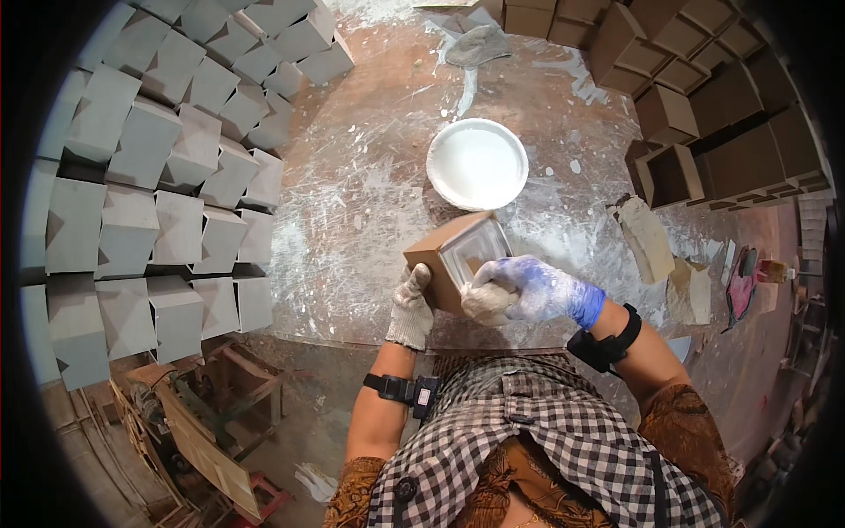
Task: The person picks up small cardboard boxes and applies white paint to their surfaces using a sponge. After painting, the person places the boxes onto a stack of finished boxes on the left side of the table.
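A small brown box (pixel 434 239) is held tilted above the near edge of the table. My left hand (pixel 411 310), in a white knitted glove, grips it from the left and below, with the thumb on its near side. In my right hand (pixel 550 292), gloved in white and blue, is a beige wad of cloth (pixel 489 302), closed in the fingers and pressed to the box's right side. Wet-looking white coating covers part of that side. Just beyond the box stands a round white basin (pixel 525 167) with white liquid in it.
Stacked white-coated boxes (pixel 180 229) line the left side of the worktable (pixel 352 211). Brown uncoated boxes (pixel 667 114) are piled at the far right. A grey rag (pixel 478 46) lies at the back, and torn pale pieces (pixel 645 238) lie on the right. Wooden frames (pixel 207 431) stand below left.
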Demonstrator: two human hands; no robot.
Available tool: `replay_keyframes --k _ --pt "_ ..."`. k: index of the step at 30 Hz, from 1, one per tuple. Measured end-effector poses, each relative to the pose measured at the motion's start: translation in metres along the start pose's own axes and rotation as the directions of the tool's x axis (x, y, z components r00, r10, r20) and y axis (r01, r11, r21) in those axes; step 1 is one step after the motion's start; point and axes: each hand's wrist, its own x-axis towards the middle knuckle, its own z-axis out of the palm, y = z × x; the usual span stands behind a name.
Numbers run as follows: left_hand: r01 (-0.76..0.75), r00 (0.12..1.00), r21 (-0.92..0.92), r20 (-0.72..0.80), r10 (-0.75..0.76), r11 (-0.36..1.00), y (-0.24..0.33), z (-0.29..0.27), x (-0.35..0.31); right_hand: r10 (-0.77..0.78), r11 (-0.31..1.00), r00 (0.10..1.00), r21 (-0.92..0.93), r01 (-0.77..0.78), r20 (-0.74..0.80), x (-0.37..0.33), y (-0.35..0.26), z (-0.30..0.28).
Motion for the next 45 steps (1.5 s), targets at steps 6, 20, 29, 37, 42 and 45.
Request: replay_keyframes --k 6,20,29,37,42,45 --pt "0.127 0.985 0.095 -0.131 -0.114 0.987 0.012 0.021 -0.007 0.066 0.931 0.962 -0.363 0.035 0.264 0.007 -0.017 -0.003" --pt "0.189 0.980 0.213 -0.103 -0.171 0.959 0.037 0.044 0.013 0.050 0.967 0.962 -0.226 -0.114 -0.270 0.038 0.001 -0.018" --pt "0.267 0.964 0.169 -0.063 -0.260 0.949 0.046 0.026 0.032 -0.030 0.912 0.983 -0.398 0.101 0.182 0.053 -0.024 0.002" --pt "0.248 0.968 0.319 -0.108 -0.225 0.915 0.050 0.026 0.041 0.183 0.764 0.921 -0.639 0.086 0.343 0.041 -0.034 -0.020" --pt "0.129 0.992 0.383 -0.042 -0.122 0.915 0.048 0.024 0.019 -0.086 0.794 0.962 -0.565 0.223 0.259 0.026 0.001 -0.019" --pt "-0.039 0.987 0.279 0.159 -0.006 0.959 0.032 0.008 -0.012 -0.126 0.903 0.987 -0.399 0.157 0.102 0.021 0.017 -0.016"
